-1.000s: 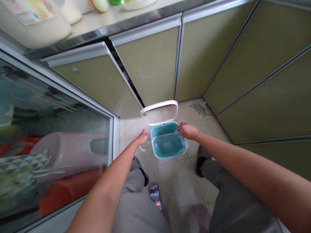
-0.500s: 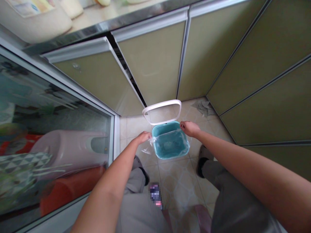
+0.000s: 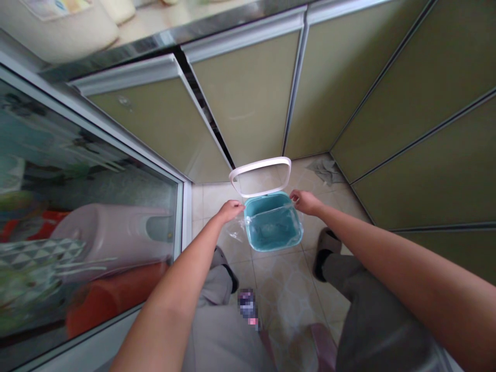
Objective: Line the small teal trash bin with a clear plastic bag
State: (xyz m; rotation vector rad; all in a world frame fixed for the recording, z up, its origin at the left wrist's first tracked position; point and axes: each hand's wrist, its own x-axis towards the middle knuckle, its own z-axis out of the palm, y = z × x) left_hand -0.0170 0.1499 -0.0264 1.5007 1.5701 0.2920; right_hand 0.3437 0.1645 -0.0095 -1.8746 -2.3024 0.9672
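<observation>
Left hand [image 3: 230, 211]: fingers pinched closed on the edge of the clear plastic bag [image 3: 248, 222] at the left rim of the bin; loose film hangs just below the hand, outside the bin wall. Right hand [image 3: 306, 202]: fingers closed on the same bag's edge at the right rear corner of the rim. The bag's mouth is stretched between the 2 hands across the opening, its body lying down inside.

The teal bin [image 3: 273, 227] stands upright on the tiled floor [image 3: 287, 289], between the person's 2 feet and just in front of them. Its white-framed lid [image 3: 260, 176] is raised at the back, tilted towards the cabinets, with a translucent panel in the frame.

Surroundings: olive cabinet doors [image 3: 248, 98] with pale metal frames run behind and to the right of the bin; 1 door on the left stands ajar. A grey rag [image 3: 324, 169] lies on the floor at the cabinet corner, near the bin but apart from it. A dark slipper [image 3: 324, 248] is on the right foot. A glass sliding door [image 3: 77, 217] fills the left side.
</observation>
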